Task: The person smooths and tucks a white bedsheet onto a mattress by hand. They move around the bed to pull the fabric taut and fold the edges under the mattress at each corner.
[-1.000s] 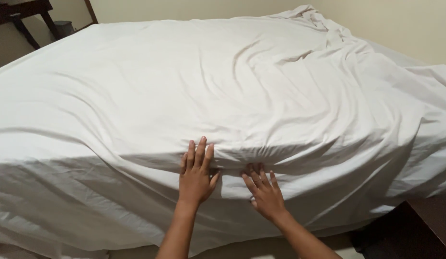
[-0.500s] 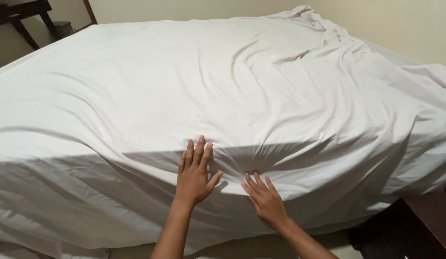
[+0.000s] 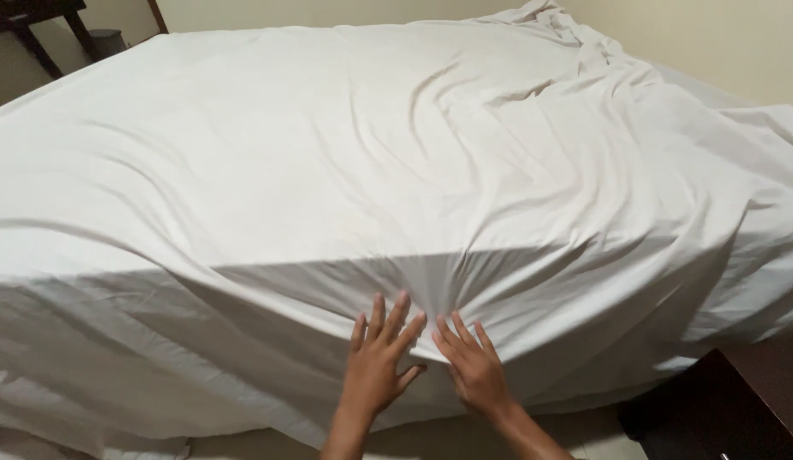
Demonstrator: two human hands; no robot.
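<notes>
Across the bed, a creased white sheet (image 3: 396, 170) drapes; left hand (image 3: 379, 362) and right hand (image 3: 475, 368) press it, fingers spread.

The bed sheet (image 3: 345, 170) is plain white all over, no pattern (greyer where the folds fall into shadow). The wall (image 3: 703, 43) behind is pale cream. A dark brown wooden table (image 3: 720, 409) sits at the lower right, nearly black.

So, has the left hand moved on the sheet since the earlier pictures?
Yes. The left hand has slid down the side of the white sheet, away from the mattress edge, beside the right hand.
</notes>
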